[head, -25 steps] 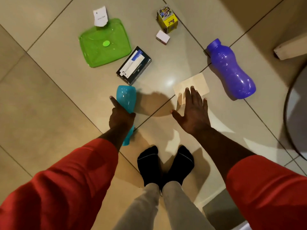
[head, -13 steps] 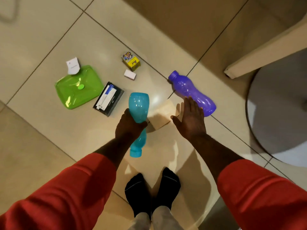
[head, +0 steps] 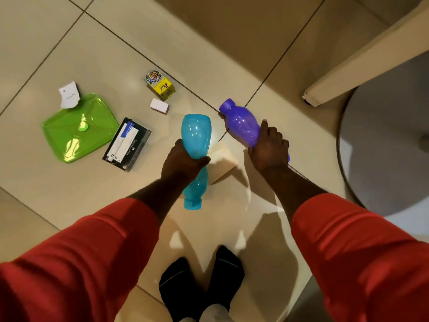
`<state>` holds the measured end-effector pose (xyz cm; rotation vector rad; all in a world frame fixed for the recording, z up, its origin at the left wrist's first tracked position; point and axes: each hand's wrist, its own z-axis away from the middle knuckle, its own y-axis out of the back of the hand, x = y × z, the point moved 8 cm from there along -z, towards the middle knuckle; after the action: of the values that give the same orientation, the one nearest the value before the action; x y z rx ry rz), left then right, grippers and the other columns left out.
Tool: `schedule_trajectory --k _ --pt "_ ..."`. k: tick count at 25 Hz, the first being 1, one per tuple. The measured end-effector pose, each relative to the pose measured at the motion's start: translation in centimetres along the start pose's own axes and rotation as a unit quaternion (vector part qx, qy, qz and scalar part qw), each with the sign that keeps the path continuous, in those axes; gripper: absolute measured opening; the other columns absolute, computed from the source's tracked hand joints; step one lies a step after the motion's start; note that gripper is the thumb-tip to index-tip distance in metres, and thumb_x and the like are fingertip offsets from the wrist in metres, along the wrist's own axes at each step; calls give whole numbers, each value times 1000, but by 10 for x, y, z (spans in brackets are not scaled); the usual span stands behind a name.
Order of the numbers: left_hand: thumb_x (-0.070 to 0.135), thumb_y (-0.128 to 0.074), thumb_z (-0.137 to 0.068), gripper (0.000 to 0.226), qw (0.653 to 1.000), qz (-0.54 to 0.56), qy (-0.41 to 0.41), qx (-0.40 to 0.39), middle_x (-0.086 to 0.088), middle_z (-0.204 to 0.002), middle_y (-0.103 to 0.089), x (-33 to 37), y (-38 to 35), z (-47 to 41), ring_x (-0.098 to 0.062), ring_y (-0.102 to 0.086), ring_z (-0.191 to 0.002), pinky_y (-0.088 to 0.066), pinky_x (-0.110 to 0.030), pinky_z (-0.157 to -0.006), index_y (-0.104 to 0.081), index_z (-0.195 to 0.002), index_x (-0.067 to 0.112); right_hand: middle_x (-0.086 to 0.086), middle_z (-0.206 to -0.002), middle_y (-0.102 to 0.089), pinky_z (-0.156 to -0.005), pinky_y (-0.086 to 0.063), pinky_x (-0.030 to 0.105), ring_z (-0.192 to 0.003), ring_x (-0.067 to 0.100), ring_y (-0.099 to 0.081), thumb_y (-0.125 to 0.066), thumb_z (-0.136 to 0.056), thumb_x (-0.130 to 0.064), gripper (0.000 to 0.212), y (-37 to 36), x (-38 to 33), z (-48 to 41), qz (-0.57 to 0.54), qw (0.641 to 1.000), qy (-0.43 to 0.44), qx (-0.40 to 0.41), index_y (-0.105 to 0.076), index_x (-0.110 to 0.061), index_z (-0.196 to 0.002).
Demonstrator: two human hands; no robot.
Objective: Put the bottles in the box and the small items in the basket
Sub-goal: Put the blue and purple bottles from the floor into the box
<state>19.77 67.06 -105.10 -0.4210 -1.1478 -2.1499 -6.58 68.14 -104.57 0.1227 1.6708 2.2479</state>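
My left hand [head: 183, 161] grips a teal bottle [head: 196, 135] around its waist, lifted off the floor with its cap pointing back toward my feet. My right hand [head: 270, 147] is closed over the lower end of a purple bottle [head: 241, 123] that lies on the tiled floor, cap pointing away to the left. Small items lie on the floor to the left: a yellow box of clips [head: 161, 86], a small white box [head: 159, 106] and a black pencil box [head: 127, 144]. No box or basket for sorting is in view.
A green plastic lid [head: 79, 129] lies at the left with a white paper slip [head: 69, 95] at its far edge. A beige card [head: 222, 162] lies under the teal bottle. A grey round base [head: 383, 140] and a furniture leg [head: 348, 70] stand at right. My black-socked feet [head: 202, 280] are below.
My right hand moved from hovering open near the card to closing on the purple bottle. My left hand raised the teal bottle further off the floor.
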Motion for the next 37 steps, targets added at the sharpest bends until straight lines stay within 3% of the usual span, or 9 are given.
schedule_trajectory --k 4,9,14,19,22,27,29,37 --pt "42 -85 -74 64 1000 9 -22 -19 5 -104 -62 16 15 9 -13 -62 -94 -53 -32 -83 -49 -123 19 12 -114 -56 -83 -53 39 -101 26 -60 -75 -82 -37 63 15 -5 19 -33 999 -24 -3 -49 -9 -131" --pt "45 -85 -70 58 999 21 -23 -24 17 -92 -57 65 73 60 -2 -58 -83 -41 -19 -65 -46 -111 32 10 -106 -52 -74 -51 37 -94 32 -59 -78 -73 -36 56 102 -18 77 -157 985 -77 -3 -51 -11 -116" --pt "55 -84 -63 63 999 13 -26 -40 16 -93 -60 140 159 155 -2 -62 -85 -45 -21 -63 -51 -112 32 6 -109 -51 -74 -50 30 -95 24 -58 -86 -71 -31 63 231 -40 156 -256 959 -119 -10 -52 -14 -121" --pt "49 -87 -66 72 997 7 -67 -47 5 -107 -66 226 254 260 -18 -65 -94 -52 -33 -79 -53 -125 23 1 -102 -47 -70 -52 32 -89 22 -58 -79 -75 -33 51 379 -64 246 -326 935 -137 32 -54 -16 -115" --pt "50 -87 -66 77 994 9 -100 -49 11 -102 -61 269 301 312 -14 -59 -88 -43 -21 -66 -52 -129 24 -2 -101 -45 -68 -50 31 -88 24 -60 -78 -75 -34 47 447 -77 301 -362 915 -167 66 -52 -20 -113" --pt "55 -87 -63 82 980 -1 -170 -104 14 -108 -60 312 357 384 -12 -59 -89 -38 -17 -65 -51 -132 30 0 -115 -46 -75 -41 29 -91 19 -53 -77 -71 -37 71 520 -103 385 -380 888 -231 117 -45 -20 -132" --pt "56 -87 -62 79 969 -17 -207 -134 14 -110 -61 322 378 411 -10 -60 -91 -39 -14 -66 -54 -129 28 0 -115 -47 -76 -43 30 -93 21 -56 -74 -70 -42 70 545 -114 423 -392 870 -262 147 -46 -21 -131" --pt "56 -85 -59 66 933 -16 -285 -220 12 -101 -66 356 410 526 -8 -65 -91 -48 -25 -68 -56 -113 31 2 -111 -53 -81 -54 40 -95 26 -61 -72 -72 -48 61 604 -132 578 -412 801 -363 237 -50 -19 -122"
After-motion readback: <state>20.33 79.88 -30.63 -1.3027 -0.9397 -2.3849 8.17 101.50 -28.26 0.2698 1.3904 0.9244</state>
